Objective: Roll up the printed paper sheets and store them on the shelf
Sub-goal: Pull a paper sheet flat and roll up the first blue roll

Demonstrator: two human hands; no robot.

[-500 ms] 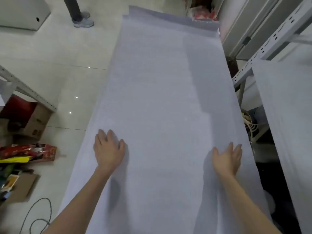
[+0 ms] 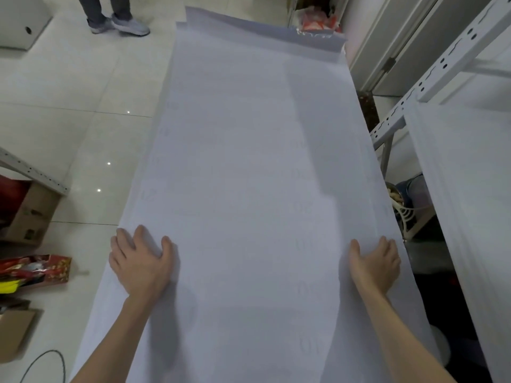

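Observation:
A long stack of large white paper sheets [image 2: 249, 161] lies flat and stretches away from me; faint print shows through. The far ends of the sheets are offset from each other. My left hand [image 2: 139, 264] rests palm down at the stack's left edge, fingers spread. My right hand [image 2: 374, 265] lies flat near the right edge, fingers apart. Neither hand grips anything. A white metal shelf frame [image 2: 431, 76] stands on the right.
More white sheets [image 2: 470, 217] hang over the shelf at right. Another person's legs and grey shoes [image 2: 121, 22] stand at the far left on the tiled floor. Cardboard boxes [image 2: 27, 214], a red bag [image 2: 41, 269] and a black cable [image 2: 41, 363] lie at left.
Both hands have slid outward toward the paper's side edges, the left more clearly. The view tilted up a little, and the standing person stepped further into view.

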